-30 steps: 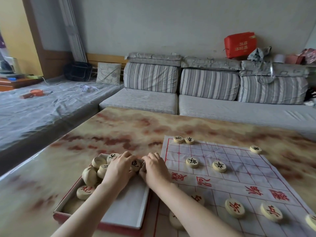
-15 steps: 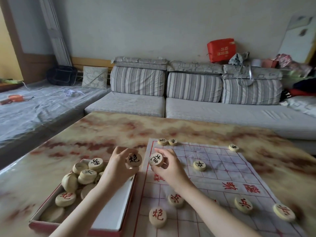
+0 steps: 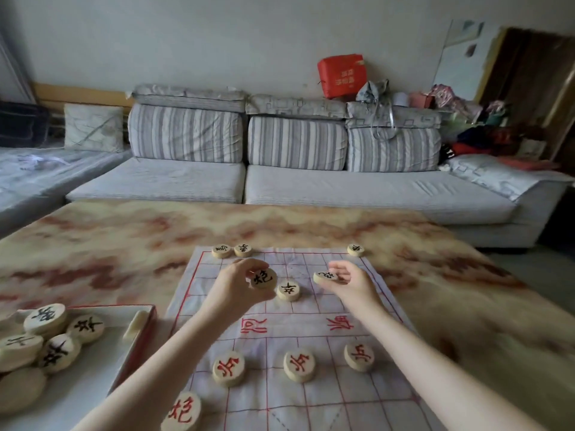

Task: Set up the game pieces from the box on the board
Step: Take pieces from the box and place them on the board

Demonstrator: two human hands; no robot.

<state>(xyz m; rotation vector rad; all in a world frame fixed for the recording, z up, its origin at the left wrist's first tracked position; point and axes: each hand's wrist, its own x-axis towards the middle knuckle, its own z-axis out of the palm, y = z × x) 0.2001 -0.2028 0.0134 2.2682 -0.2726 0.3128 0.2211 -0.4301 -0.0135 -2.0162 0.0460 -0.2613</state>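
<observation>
A white cloth board (image 3: 311,396) with red grid lines lies on the table. My left hand (image 3: 239,286) holds a round wooden piece with a black character (image 3: 264,278) above the board's far left part. My right hand (image 3: 350,283) grips another black-marked piece (image 3: 325,276) over the far right part. Between them a black-marked piece (image 3: 288,290) rests on the board. Three black pieces sit along the far edge (image 3: 231,250). Red-marked pieces (image 3: 299,365) stand in the near rows. The box (image 3: 141,340) at the left holds several more pieces (image 3: 46,337).
The table (image 3: 109,244) has a marbled tan and red top. A grey striped sofa (image 3: 295,181) runs behind it, with a red bag (image 3: 340,74) and clutter at the back right. A covered bench (image 3: 31,178) lies at the left.
Both hands lifted a piece each from the box and carried them right and forward over the far half of the board. The view has swung to the right.
</observation>
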